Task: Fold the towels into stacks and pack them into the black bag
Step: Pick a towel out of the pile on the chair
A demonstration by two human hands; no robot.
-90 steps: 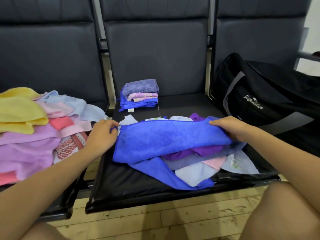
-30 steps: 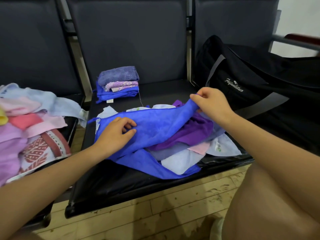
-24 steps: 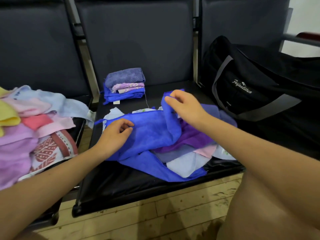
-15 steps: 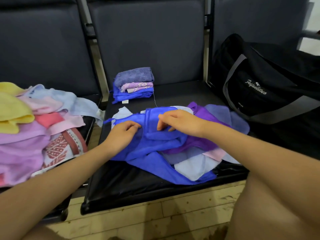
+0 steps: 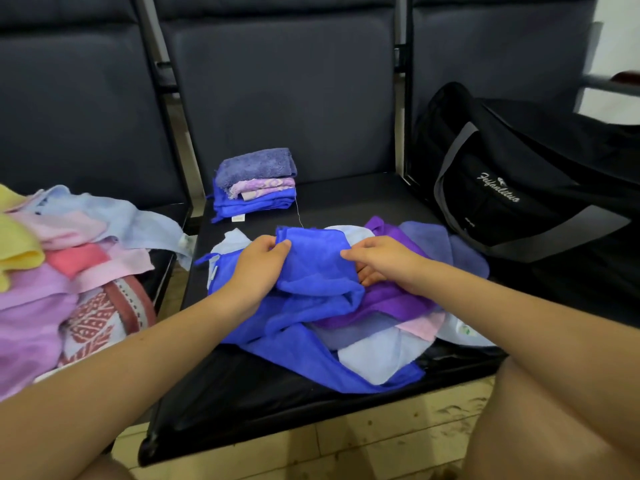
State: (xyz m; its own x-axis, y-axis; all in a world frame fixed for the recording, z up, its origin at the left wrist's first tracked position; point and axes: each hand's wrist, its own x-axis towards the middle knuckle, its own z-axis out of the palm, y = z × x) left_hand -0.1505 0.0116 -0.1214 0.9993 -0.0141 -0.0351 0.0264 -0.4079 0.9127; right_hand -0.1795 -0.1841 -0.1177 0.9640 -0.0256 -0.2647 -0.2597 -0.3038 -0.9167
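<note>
The royal-blue microfibre towel [image 5: 311,271] is bunched and part-folded on the middle seat [image 5: 242,393], its long axis running left to right atop loose purple and pale-blue cloths. The left hand [image 5: 259,265] pinches its left edge, the right hand [image 5: 381,261] grips its right fold.

Both forearms are seen bare up to the lower edge of the picture; no sleeve is worn on them. The left hand [image 5: 258,263] and the right hand [image 5: 382,259] are bare too. Two bare knees are seen at the lower corners, uncovered by cloth.
</note>
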